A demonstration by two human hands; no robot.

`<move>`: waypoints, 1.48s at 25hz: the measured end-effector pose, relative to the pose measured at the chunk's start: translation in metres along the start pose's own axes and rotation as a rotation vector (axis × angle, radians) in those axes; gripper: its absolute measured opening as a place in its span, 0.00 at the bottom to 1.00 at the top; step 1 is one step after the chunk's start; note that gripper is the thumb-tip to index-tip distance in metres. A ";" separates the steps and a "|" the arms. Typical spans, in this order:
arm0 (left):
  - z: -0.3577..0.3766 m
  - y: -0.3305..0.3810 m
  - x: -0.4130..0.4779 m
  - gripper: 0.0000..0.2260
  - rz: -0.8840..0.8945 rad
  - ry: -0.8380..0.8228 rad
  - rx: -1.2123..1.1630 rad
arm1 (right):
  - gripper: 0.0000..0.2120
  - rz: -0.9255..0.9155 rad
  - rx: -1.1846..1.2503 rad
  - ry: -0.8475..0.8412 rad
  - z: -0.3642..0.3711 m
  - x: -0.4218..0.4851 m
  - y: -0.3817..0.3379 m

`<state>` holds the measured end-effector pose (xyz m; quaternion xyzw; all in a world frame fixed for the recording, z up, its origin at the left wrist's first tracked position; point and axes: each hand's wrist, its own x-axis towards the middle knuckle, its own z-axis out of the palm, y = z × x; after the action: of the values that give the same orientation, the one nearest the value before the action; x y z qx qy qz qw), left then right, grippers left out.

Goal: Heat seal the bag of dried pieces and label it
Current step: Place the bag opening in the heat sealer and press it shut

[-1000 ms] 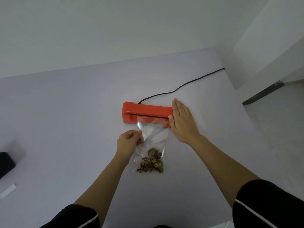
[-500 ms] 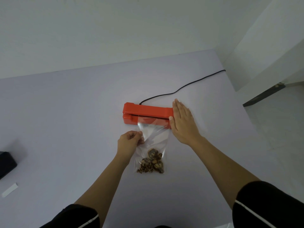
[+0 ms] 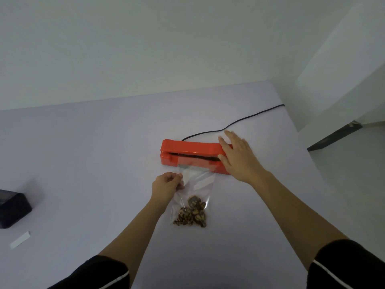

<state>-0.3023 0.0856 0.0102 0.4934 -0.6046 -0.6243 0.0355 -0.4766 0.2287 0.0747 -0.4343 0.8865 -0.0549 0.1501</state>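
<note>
The counter (image 3: 83,163) is a plain pale surface that carries every item.

The heat sealer (image 3: 187,151) is a long orange unit lying across the middle of the counter. Its lid stands slightly raised, and a dark gap shows along the front between lid and base.

The black box (image 3: 12,209) sits well to the left of the heat sealer, nearer the person, and is cut off by the picture edge.

The bag (image 3: 193,190) is clear plastic and lies flat on the counter on the person's side of the heat sealer. Its open top edge reaches into the gap under the lid.

The right hand (image 3: 237,159) lies over the right end of the heat sealer. Its fingers (image 3: 231,136) are straight, slightly spread and grip nothing. Contact with the lid cannot be confirmed.

The left hand (image 3: 166,187) is just in front of the heat sealer, at the bag's left edge. Its fingers (image 3: 176,177) are curled and pinch the plastic near the top.

The cord (image 3: 239,122) is black and runs from the back of the heat sealer to the far right edge of the counter.

The dried pieces (image 3: 191,215) are brown and sit heaped at the bag's bottom, the end farthest from the heat sealer.

The white strip (image 3: 20,239) lies flat, far left of the heat sealer, just beside the black box.
</note>
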 end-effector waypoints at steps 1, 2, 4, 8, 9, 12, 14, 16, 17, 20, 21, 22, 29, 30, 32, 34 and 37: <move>0.000 0.000 -0.001 0.09 0.001 0.001 0.004 | 0.27 -0.018 -0.025 0.051 -0.011 -0.001 -0.001; -0.001 0.000 -0.001 0.09 -0.001 0.003 0.008 | 0.28 -0.029 -0.020 0.095 -0.024 -0.002 -0.005; -0.001 0.000 -0.001 0.09 -0.003 0.006 0.018 | 0.32 -0.038 0.099 0.175 -0.051 -0.003 -0.018; -0.001 0.001 -0.003 0.09 -0.002 0.013 0.030 | 0.39 -0.115 0.479 0.295 -0.088 0.014 -0.068; -0.001 0.002 -0.004 0.09 0.000 0.011 0.034 | 0.39 -0.163 0.539 0.295 -0.092 0.021 -0.082; -0.002 0.003 -0.004 0.09 0.000 0.014 0.048 | 0.37 -0.298 0.672 0.191 -0.091 0.041 -0.114; -0.003 0.004 -0.004 0.09 -0.002 0.013 0.045 | 0.34 -0.307 0.744 0.111 -0.085 0.048 -0.114; -0.003 0.004 -0.004 0.09 -0.014 0.000 0.045 | 0.30 -0.220 0.789 0.115 -0.073 0.048 -0.091; -0.003 0.003 -0.003 0.08 -0.026 -0.009 0.044 | 0.29 -0.144 0.768 0.114 -0.063 0.047 -0.073; -0.001 0.003 -0.003 0.08 -0.040 -0.021 0.051 | 0.36 0.127 0.508 -0.052 -0.023 0.033 -0.010; 0.000 0.004 -0.004 0.08 -0.035 -0.022 0.039 | 0.40 0.186 0.417 -0.129 -0.010 0.025 0.006; 0.002 0.006 -0.005 0.08 -0.024 -0.024 0.023 | 0.44 0.216 0.360 -0.192 0.001 0.018 0.016; 0.016 0.028 -0.008 0.11 0.096 0.039 0.132 | 0.49 0.195 0.306 -0.138 0.038 0.007 0.021; 0.017 0.031 -0.006 0.10 0.095 0.070 0.144 | 0.48 0.193 0.275 -0.122 0.041 0.007 0.020; 0.020 0.036 -0.003 0.08 0.080 0.140 0.192 | 0.47 0.186 0.221 -0.107 0.044 0.007 0.020; 0.025 0.038 -0.003 0.06 0.129 0.212 0.316 | 0.46 0.182 0.185 -0.106 0.046 0.006 0.019; 0.033 0.036 -0.006 0.10 0.280 0.265 0.538 | 0.46 0.185 0.173 -0.104 0.046 0.007 0.019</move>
<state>-0.3405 0.1040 0.0349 0.4742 -0.7999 -0.3616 0.0676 -0.4801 0.2363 0.0250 -0.3385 0.9057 -0.0944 0.2371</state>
